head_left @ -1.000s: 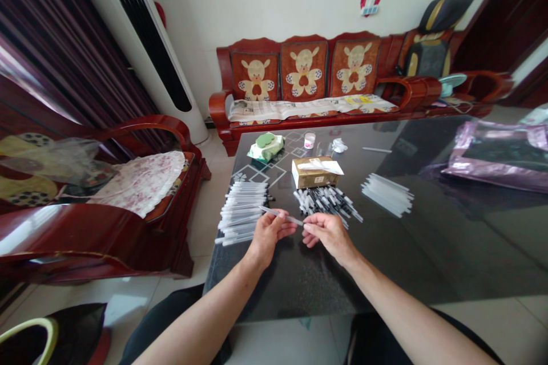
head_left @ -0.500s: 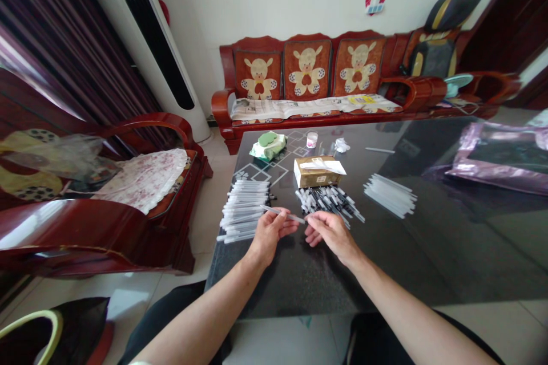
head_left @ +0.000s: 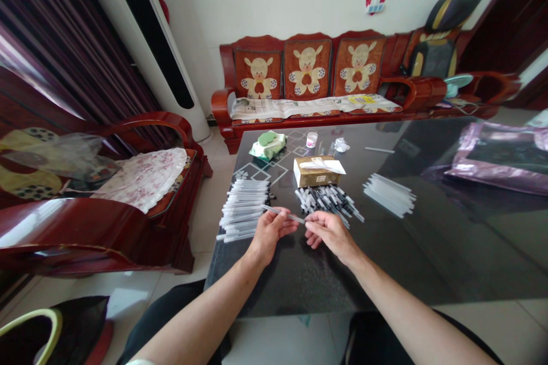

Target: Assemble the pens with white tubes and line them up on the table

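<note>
Above the near part of the dark table, my left hand [head_left: 269,232] pinches a slim translucent pen barrel [head_left: 296,218] between thumb and fingers. The barrel lies slantwise, its left end sticking out past the thumb. My right hand [head_left: 331,232] is closed at the right end, thumb and forefinger on the tip; those fingertips hide any small part there. Left of my left hand lies a row of whitish pens [head_left: 242,211] with dark ends. Beyond my right hand is a heap of black-and-white pen pieces [head_left: 327,201]. A stack of clear barrels [head_left: 389,195] lies farther right.
A tissue box [head_left: 319,172] stands behind the heap. Farther back are a green wipes pack [head_left: 268,146], a small white cup [head_left: 311,140], crumpled tissue [head_left: 341,145] and a single barrel [head_left: 379,150]. A purple plastic bag [head_left: 479,174] lies on the right of the table [head_left: 428,256].
My right hand's fingers have shifted very slightly at the barrel's end. Otherwise the hands, barrel and piles look the same.
</note>
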Tool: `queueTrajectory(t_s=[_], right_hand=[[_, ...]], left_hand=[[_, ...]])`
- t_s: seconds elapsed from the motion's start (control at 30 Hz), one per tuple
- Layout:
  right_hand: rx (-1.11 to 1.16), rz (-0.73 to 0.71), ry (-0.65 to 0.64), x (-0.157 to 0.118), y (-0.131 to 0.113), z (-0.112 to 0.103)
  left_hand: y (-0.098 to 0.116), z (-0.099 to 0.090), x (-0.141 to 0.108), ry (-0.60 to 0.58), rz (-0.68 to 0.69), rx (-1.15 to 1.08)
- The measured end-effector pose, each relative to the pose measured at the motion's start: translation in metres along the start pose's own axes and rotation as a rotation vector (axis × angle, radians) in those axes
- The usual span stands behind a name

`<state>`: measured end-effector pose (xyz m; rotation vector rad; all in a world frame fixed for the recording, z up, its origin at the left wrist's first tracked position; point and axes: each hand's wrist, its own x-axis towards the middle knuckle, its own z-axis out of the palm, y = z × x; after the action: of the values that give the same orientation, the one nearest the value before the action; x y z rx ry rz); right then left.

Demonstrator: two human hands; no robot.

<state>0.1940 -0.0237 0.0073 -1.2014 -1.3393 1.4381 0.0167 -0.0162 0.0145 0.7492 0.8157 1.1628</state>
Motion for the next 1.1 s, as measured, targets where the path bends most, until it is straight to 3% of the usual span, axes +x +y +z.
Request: queueTrajectory(t_s=[1.1], right_hand=[[-0.039, 0.007, -0.028, -0.0004, 0.0019, -0.0029]], left_hand=[[-0.0016, -0.0018, 0.0019, -0.014, -0.02, 0.007]])
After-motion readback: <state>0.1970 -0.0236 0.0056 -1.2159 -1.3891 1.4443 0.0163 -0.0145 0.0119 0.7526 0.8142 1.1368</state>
